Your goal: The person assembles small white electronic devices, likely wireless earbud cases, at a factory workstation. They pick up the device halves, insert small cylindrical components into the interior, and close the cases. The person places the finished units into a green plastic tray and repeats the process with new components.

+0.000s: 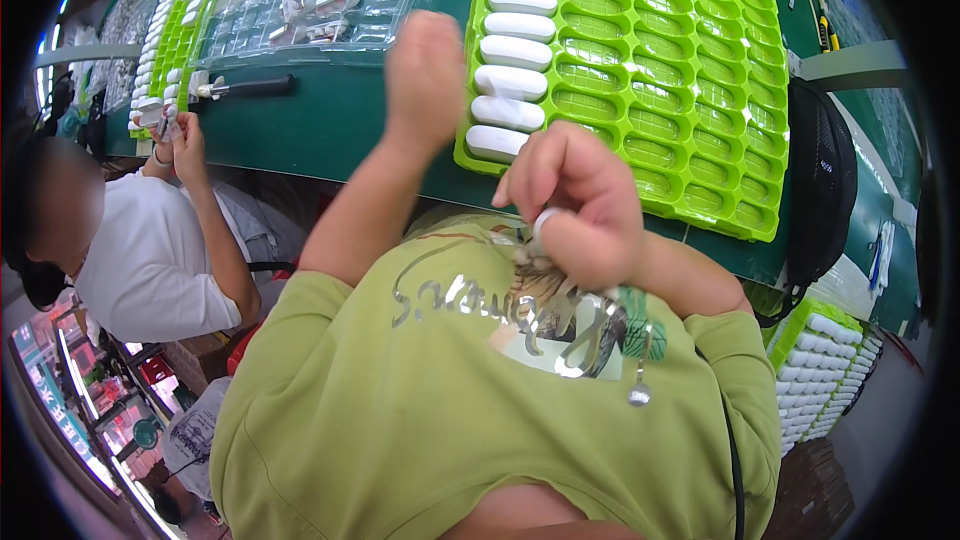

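Observation:
My right hand (585, 205) is held in front of my chest, by the near left corner of a bright green tray (625, 155). Its fingers are curled in, and a small white piece (543, 223) shows at the thumb; what it is I cannot make out. Along the tray's left column lie several white oval cases (519, 27), while the other pockets in view hold none. My left hand (428, 80) is raised over the table beside that column. Motion smears its fingers, so whether it holds anything is hidden.
A clear plastic tray (375, 35) with small metallic parts (310, 10) lies beyond my left hand. Nearby is a black-handled tool (255, 87). At left a co-worker's hands (185, 145) hold a small part. A black bag (825, 180) hangs at right, above stacked filled trays (815, 370).

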`<action>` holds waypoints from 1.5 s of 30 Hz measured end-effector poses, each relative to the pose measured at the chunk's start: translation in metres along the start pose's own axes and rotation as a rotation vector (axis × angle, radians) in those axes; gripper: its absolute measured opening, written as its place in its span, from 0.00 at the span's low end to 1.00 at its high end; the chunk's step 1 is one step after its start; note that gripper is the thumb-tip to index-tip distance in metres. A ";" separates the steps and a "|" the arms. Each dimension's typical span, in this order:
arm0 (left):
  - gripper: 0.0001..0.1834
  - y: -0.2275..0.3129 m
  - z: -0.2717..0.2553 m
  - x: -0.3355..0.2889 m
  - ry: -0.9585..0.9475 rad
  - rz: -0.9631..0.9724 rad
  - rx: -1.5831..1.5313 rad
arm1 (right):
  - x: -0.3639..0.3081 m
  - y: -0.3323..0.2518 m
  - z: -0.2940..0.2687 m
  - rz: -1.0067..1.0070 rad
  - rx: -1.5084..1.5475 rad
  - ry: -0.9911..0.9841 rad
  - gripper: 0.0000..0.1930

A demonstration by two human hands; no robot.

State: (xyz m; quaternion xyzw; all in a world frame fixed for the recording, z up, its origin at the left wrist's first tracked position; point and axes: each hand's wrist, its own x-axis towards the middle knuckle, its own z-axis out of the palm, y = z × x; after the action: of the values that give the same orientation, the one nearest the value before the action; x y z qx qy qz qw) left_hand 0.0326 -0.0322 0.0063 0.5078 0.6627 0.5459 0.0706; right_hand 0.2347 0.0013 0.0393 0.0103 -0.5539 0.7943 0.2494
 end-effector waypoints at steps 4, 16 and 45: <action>0.13 0.053 -0.014 0.000 0.040 -0.228 -0.567 | 0.014 -0.010 -0.023 -0.243 -0.005 0.291 0.13; 0.18 0.048 0.000 0.006 -0.263 -0.716 -1.272 | 0.023 -0.005 -0.032 0.033 -0.428 0.387 0.19; 0.11 0.043 -0.040 -0.013 -0.527 -0.868 -0.941 | 0.030 -0.001 -0.041 -0.185 -0.824 0.266 0.16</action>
State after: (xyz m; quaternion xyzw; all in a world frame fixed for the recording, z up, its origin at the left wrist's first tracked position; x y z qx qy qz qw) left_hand 0.0386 -0.0728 0.0496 0.2276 0.4592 0.5560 0.6544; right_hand 0.2200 0.0492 0.0334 -0.1427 -0.7842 0.4760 0.3717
